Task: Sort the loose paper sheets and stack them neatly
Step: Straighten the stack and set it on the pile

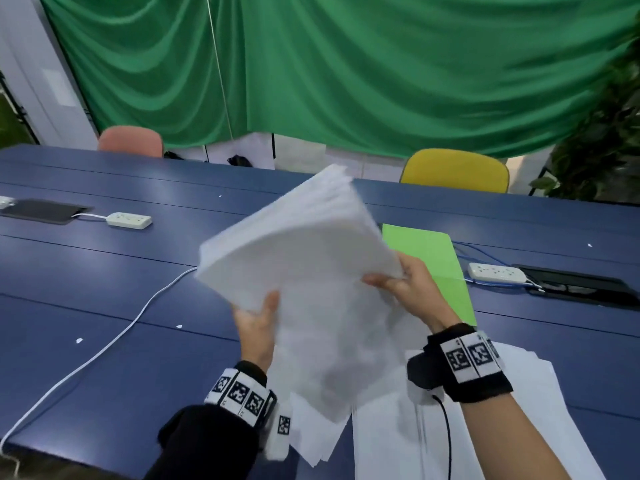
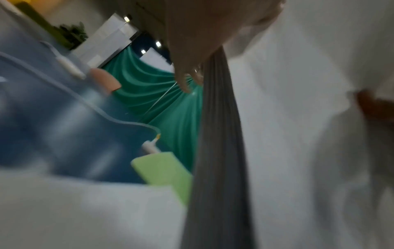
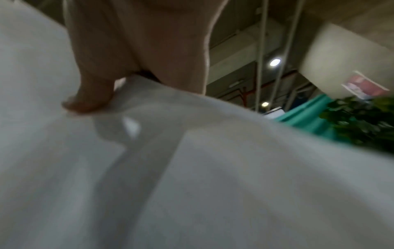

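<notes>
A thick bundle of white paper sheets hangs in the air above the blue table, tilted up and blurred. My left hand grips its lower left edge, thumb on top. My right hand holds the right edge, thumb pressed on the top sheet. In the left wrist view the bundle's grey edge runs down the middle beside my left hand. The right wrist view has my thumb on the white sheets. More loose white sheets lie spread on the table below. A green sheet lies flat behind my right hand.
Two white power strips lie on the table, with a white cable curving toward the front edge. Dark cable hatches sit left and right. A pink chair and a yellow chair stand beyond the table, by a green curtain.
</notes>
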`<control>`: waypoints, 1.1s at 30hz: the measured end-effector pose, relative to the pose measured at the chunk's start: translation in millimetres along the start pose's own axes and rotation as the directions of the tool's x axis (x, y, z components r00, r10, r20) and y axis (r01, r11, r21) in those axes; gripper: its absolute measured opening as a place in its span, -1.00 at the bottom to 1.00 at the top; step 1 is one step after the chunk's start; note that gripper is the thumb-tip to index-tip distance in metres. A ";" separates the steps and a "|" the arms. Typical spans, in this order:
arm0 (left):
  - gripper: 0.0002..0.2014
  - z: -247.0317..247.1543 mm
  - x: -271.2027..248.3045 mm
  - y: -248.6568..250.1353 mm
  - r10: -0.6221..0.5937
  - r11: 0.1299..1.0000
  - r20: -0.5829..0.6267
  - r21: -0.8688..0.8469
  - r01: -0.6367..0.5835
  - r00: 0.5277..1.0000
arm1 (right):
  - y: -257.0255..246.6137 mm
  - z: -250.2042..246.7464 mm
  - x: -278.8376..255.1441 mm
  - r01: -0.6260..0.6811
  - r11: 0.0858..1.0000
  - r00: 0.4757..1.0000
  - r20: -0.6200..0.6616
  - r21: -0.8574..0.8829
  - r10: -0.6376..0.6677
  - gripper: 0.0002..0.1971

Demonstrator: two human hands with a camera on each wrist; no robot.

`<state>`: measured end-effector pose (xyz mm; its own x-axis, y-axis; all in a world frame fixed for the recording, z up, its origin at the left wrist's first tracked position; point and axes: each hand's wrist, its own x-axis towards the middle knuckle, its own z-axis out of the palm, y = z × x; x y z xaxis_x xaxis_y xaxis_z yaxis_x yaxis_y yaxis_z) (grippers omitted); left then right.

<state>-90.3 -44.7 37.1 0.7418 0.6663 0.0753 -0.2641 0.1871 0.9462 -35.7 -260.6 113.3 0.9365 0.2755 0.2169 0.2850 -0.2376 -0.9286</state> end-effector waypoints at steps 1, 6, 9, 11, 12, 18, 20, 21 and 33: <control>-0.43 10.4 2.1 13.1 0.080 0.997 0.039 -0.008 -0.080 0.996 | 3.2 -1.8 -3.9 0.005 0.994 0.998 -0.064 0.107 0.001 -0.73; -0.64 41.3 -1.8 38.6 0.325 0.946 0.199 -0.048 -0.322 0.925 | 23.8 1.4 -15.3 0.098 0.926 0.949 -0.315 0.366 0.024 -0.77; -0.66 34.9 -10.4 11.8 0.307 0.947 0.244 0.018 -0.321 0.920 | 50.6 9.6 -18.6 0.048 0.922 0.931 -0.353 0.385 0.099 -0.78; -0.65 29.1 -16.8 -11.0 0.230 0.964 0.247 0.078 -0.256 0.941 | 80.8 20.1 -21.0 -0.056 0.937 0.934 -0.313 0.344 0.171 -0.67; -0.65 25.2 -19.3 -23.8 0.189 0.968 0.252 0.117 -0.224 0.949 | 96.1 24.3 -22.7 -0.108 0.939 0.934 -0.289 0.328 0.208 -0.63; -0.59 -16.1 -28.2 -93.8 -0.099 0.902 0.348 0.428 -0.064 0.932 | 175.4 38.5 -53.1 -0.464 0.832 0.861 -0.065 0.305 0.504 -0.43; -0.61 -19.6 -26.3 -104.8 -0.138 0.861 0.345 0.505 -0.060 0.928 | 193.8 42.4 -60.7 -0.479 0.830 0.851 -0.080 0.286 0.518 -0.51; -0.62 -15.9 -22.6 -107.4 -0.140 0.841 0.333 0.537 -0.065 0.933 | 194.3 42.5 -60.3 -0.481 0.843 0.851 -0.103 0.240 0.515 -0.69; -0.64 198.6 62.5 -85.5 -0.025 0.873 0.528 0.425 -0.239 0.849 | 149.3 -102.7 54.5 -0.344 0.921 0.809 -0.440 0.183 0.390 -0.66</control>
<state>101.1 -162.4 23.4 0.9618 0.1798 0.2063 -0.1454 -0.3027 0.9419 78.8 -376.7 17.4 0.9585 -0.2799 -0.0542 -0.0975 -0.1433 -0.9849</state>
